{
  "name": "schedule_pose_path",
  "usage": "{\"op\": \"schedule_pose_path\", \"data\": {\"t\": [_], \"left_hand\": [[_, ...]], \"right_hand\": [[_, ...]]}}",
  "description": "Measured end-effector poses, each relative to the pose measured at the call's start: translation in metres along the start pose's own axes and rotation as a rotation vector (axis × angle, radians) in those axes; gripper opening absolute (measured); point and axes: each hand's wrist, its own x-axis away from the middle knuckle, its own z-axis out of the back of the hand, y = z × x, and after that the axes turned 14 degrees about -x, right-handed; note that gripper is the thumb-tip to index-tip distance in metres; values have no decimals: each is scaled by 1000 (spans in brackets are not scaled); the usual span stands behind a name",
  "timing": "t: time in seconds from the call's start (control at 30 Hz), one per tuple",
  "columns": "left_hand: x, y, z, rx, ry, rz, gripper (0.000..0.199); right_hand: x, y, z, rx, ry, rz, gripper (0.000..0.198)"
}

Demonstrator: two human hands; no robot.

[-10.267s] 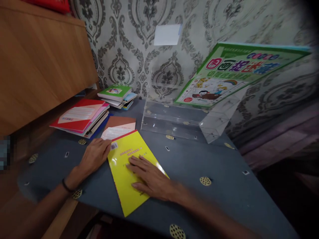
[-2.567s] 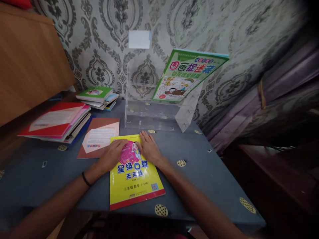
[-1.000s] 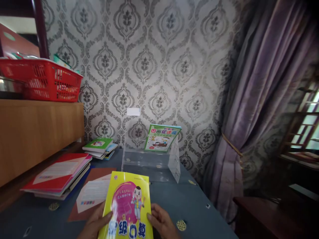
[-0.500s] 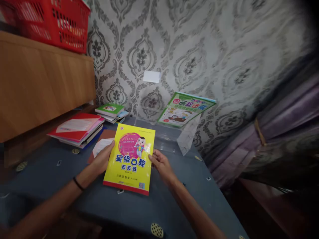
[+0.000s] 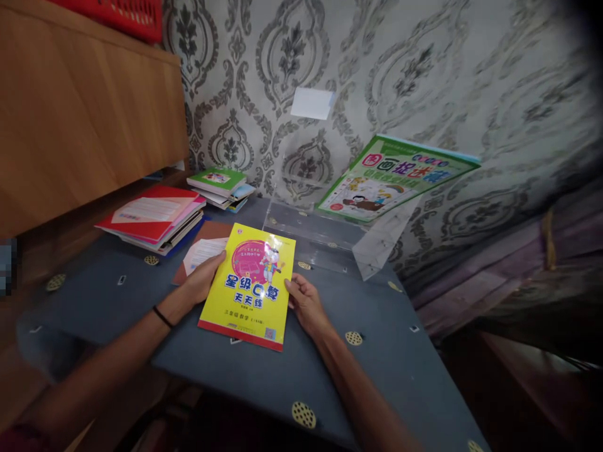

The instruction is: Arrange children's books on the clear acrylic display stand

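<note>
A yellow workbook (image 5: 254,314) with a red bottom strip and a cartoon child on its cover is held face up, tilted toward me, over the table. My left hand (image 5: 205,279) grips its left edge, fingers mostly hidden behind it. At the right edge my right hand (image 5: 304,301) pinches it, thumb on the cover side. Just behind my left hand lies a brown sheet or folder (image 5: 217,231) with a pale printed paper (image 5: 200,252) on it. A green picture book (image 5: 377,188) leans on a clear acrylic stand (image 5: 384,245) at the back right.
A pile of red and pink books or folders (image 5: 153,216) sits at the left, with a smaller stack topped by a green book (image 5: 219,179) behind it. A wooden cabinet (image 5: 94,107) carries a red basket (image 5: 136,19). Purple curtains (image 5: 509,251) hang right of the blue table (image 5: 377,376).
My view has tilted down and moved closer, so the basket shows less and the stand looks larger. Both hands keep hold of the yellow workbook, which looks tilted slightly farther back.
</note>
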Motion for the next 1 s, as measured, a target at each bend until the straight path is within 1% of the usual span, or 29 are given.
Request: {"op": "schedule_pose_path", "data": {"t": [0.27, 0.5, 0.6, 0.67, 0.73, 0.8, 0.83, 0.9, 0.97, 1.0], "left_hand": [[1, -1, -5, -77, 81, -29, 48], [-2, -1, 0, -121, 140, -47, 43], [-4, -3, 1, -154, 164, -78, 40], [-6, -5, 1, -217, 181, -122, 39], [-9, -6, 3, -387, 254, -227, 36], [-10, -5, 8, -583, 389, -369, 28], [-9, -4, 10, -686, 475, -452, 24], [-2, -2, 16, -900, 630, -609, 22], [15, -4, 22, -1129, 733, -739, 22], [27, -8, 24, -1242, 765, -787, 22]], "right_hand": [[2, 0, 2, 8, -32, 12, 44], [3, 0, 5, 39, -39, 5, 44], [2, 1, 6, 30, -50, 14, 43], [0, 3, 7, 31, -60, 21, 43], [-2, 6, 10, 64, -71, 39, 44], [-5, 10, 15, 171, -56, 100, 47], [-6, 11, 19, 264, -30, 156, 48], [-5, 11, 25, 537, 43, 306, 44], [0, 9, 31, 788, 100, 427, 35], [5, 8, 32, 868, 111, 460, 32]]}}
